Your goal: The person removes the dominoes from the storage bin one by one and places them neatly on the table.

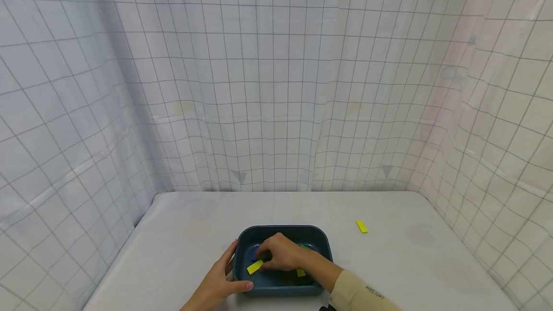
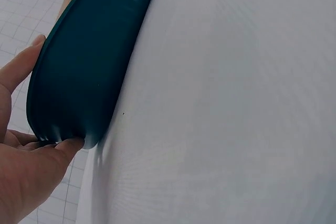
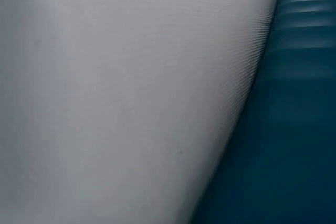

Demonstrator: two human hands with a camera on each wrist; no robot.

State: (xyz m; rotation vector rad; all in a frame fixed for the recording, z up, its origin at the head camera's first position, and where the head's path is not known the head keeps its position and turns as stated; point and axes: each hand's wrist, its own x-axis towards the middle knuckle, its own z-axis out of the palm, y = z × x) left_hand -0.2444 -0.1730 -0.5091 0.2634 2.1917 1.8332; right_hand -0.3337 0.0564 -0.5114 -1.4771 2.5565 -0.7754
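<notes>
In the head view, a dark teal plastic bin (image 1: 281, 291) sits near the front of the white-covered table. My left hand (image 1: 220, 275) grips its left side, thumb over the front rim and fingers along the outer wall; the left wrist view shows fingers against the bin's end wall (image 2: 79, 72). Inside the bin, my right hand (image 1: 282, 252) reaches down with curled fingers, its thumb and fingertip at one end of a flat yellow block (image 1: 255, 267). A blue piece (image 1: 253, 253) lies just beside those fingertips. Another yellow block (image 1: 300, 272) and a green piece (image 1: 306, 246) are partly hidden by the right forearm.
A separate yellow block (image 1: 361, 226) lies on the table (image 1: 414, 253), right of and behind the bin. Grid-patterned white curtains (image 1: 276, 109) enclose the table at the back and both sides. The right wrist view shows mostly tabletop and the bin's outer wall (image 3: 299, 119).
</notes>
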